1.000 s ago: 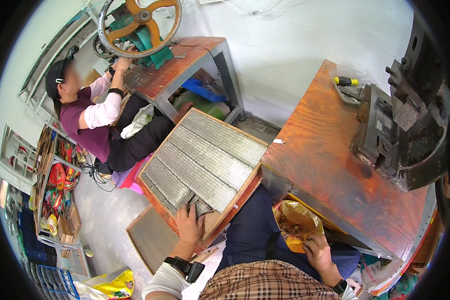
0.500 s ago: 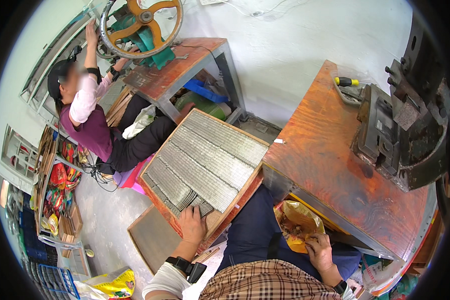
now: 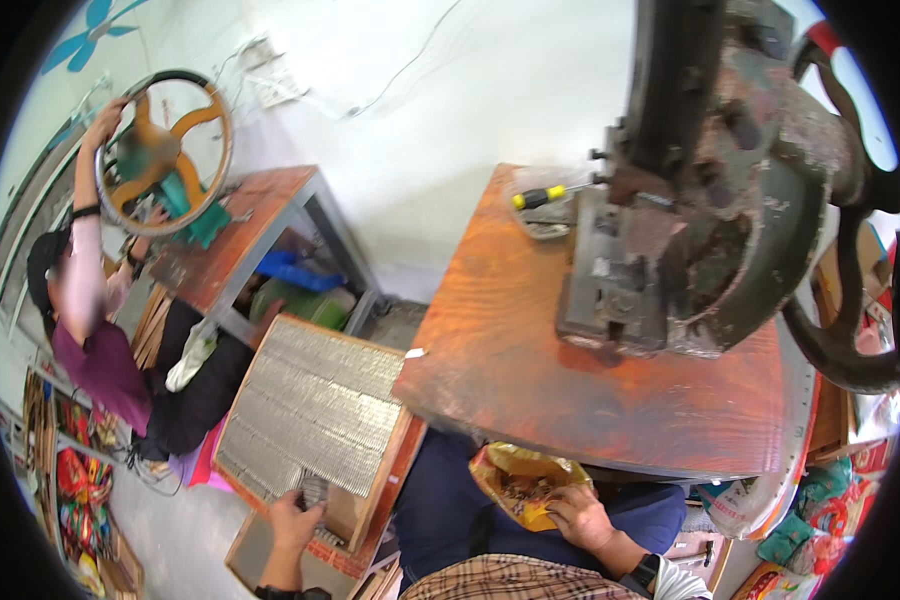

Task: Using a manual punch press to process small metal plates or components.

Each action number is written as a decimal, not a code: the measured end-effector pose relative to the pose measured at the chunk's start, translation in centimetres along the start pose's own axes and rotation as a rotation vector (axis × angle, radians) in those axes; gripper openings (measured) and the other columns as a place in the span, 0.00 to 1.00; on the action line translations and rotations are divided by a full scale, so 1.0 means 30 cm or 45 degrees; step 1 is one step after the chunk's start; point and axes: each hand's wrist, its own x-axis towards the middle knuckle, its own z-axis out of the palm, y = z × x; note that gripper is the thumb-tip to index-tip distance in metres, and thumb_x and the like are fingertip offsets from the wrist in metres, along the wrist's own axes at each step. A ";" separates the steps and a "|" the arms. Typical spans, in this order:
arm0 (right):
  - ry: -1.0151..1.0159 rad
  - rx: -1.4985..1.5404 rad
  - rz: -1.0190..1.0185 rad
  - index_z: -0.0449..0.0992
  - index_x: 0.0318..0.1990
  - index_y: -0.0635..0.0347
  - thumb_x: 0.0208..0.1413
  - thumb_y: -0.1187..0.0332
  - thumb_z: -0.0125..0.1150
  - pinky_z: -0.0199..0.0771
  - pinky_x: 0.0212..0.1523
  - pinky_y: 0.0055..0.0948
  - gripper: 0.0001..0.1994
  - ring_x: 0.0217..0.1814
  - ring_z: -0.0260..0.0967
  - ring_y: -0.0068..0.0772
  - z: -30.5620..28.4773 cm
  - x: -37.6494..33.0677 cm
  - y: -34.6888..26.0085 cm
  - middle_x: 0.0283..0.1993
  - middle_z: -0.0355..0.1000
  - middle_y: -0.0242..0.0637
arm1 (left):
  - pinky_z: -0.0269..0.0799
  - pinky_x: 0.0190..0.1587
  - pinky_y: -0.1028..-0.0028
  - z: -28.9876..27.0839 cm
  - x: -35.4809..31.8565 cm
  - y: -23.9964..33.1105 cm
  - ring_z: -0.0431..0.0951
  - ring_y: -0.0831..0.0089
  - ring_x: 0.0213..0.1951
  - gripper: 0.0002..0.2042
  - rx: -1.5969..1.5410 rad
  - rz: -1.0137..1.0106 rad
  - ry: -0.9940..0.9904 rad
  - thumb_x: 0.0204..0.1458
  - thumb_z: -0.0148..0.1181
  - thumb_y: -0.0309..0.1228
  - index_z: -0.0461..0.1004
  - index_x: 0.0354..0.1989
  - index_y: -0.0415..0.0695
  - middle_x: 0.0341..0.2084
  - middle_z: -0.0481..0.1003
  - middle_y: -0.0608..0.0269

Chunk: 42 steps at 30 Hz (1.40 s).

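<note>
A shallow wooden tray filled with rows of small grey metal pieces sits to the left of my lap. My left hand is at its near edge, fingers closed round a short row of the metal pieces, beside a bare brown patch of the tray. A yellow bag stands open on my lap, with small brownish bits inside that are too small to name. My right hand grips the bag's right rim, its fingers bent over the edge.
A wooden bench bears a heavy dark press and a plastic dish with a yellow-black screwdriver. At left, a co-worker holds the handwheel of a green machine. A second tray lies below mine.
The view has swung right, so the press shows more fully. My left hand stays at the metal pieces in the tray's near corner; my right hand stays at the bag, fingers further over its mouth.
</note>
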 end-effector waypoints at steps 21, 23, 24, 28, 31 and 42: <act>0.282 -0.064 0.220 0.79 0.34 0.54 0.41 0.70 0.67 0.72 0.44 0.37 0.09 0.45 0.67 0.46 -0.094 -0.192 0.040 0.41 0.71 0.39 | 0.73 0.40 0.63 0.290 0.188 1.614 0.79 0.52 0.36 0.22 -0.264 0.939 -0.022 0.38 0.68 0.45 0.78 0.33 0.35 0.29 0.78 0.45; 0.287 -0.059 0.226 0.79 0.34 0.54 0.41 0.70 0.67 0.72 0.44 0.37 0.09 0.45 0.67 0.46 -0.096 -0.192 0.039 0.41 0.71 0.39 | 0.73 0.40 0.65 0.283 0.185 1.606 0.79 0.53 0.36 0.22 -0.382 1.026 -0.091 0.39 0.68 0.43 0.78 0.34 0.35 0.30 0.78 0.45; 0.287 -0.059 0.245 0.79 0.34 0.55 0.42 0.69 0.67 0.71 0.47 0.38 0.09 0.46 0.67 0.47 -0.107 -0.190 0.034 0.41 0.71 0.40 | 0.73 0.40 0.66 0.274 0.186 1.597 0.79 0.53 0.37 0.21 -0.512 1.101 -0.157 0.39 0.68 0.42 0.77 0.35 0.35 0.31 0.78 0.45; 0.323 -0.060 0.262 0.79 0.34 0.56 0.40 0.70 0.68 0.72 0.45 0.38 0.10 0.45 0.67 0.47 -0.146 -0.184 0.019 0.41 0.71 0.40 | 0.72 0.43 0.69 0.246 0.266 1.526 0.79 0.64 0.37 0.13 -1.038 1.060 -0.800 0.49 0.57 0.27 0.75 0.43 0.35 0.35 0.79 0.51; 0.295 0.014 0.235 0.79 0.34 0.58 0.42 0.71 0.67 0.73 0.44 0.36 0.09 0.43 0.69 0.44 -0.212 -0.152 -0.032 0.40 0.72 0.40 | 0.67 0.49 0.65 0.349 0.308 1.495 0.74 0.59 0.46 0.14 -0.498 1.341 -0.211 0.51 0.50 0.22 0.73 0.47 0.41 0.41 0.76 0.55; 0.932 -0.158 0.079 0.72 0.45 0.64 0.41 0.66 0.70 0.70 0.44 0.41 0.22 0.46 0.67 0.52 -0.720 0.528 -0.079 0.42 0.69 0.47 | 0.56 0.56 0.56 0.409 0.339 1.472 0.62 0.52 0.55 0.23 -0.574 1.336 -0.178 0.48 0.49 0.24 0.67 0.56 0.52 0.48 0.66 0.49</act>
